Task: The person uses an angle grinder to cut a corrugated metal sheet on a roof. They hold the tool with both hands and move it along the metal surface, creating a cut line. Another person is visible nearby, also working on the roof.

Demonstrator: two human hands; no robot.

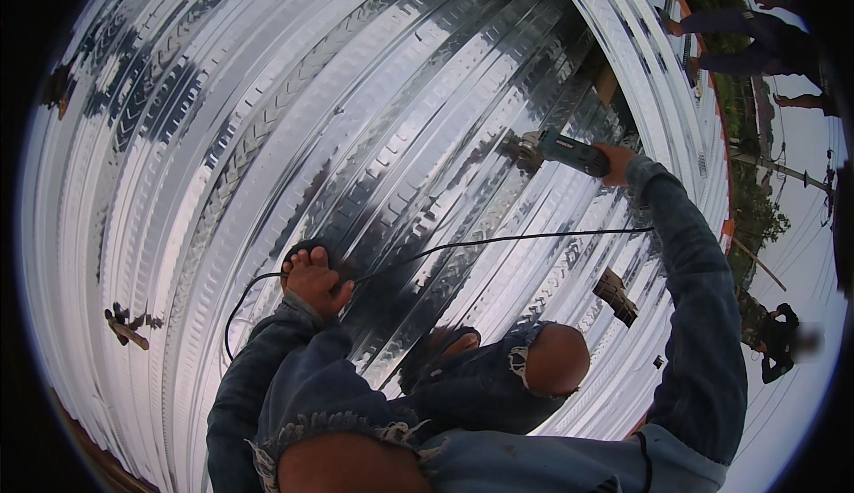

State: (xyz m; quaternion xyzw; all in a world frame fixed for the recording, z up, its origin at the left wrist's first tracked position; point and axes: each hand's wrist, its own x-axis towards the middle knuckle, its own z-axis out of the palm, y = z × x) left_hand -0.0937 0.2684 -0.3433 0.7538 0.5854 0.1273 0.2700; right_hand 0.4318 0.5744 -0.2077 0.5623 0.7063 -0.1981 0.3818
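Observation:
My right hand [616, 165] is wrapped round the rear of a teal angle grinder [574, 152]. The grinder's metal head points left, low over the shiny corrugated metal sheets [382, 128]; whether it touches them I cannot tell. Farther left and nearer to me, my left hand [313, 286] is closed, fingers curled, by a dark round thing [307, 249] whose kind is unclear. A black cable [498, 239] runs from beside my right forearm to this hand, comes out on its other side and loops back toward my left sleeve. My bent knees are below, in torn jeans.
A brown block [616, 297] lies on the sheets near my right arm. Another small brown piece [126, 328] is at the far left. People [765, 44] stand beyond the sheets' orange edge [722, 173] at upper right; another person [778, 342] is lower right.

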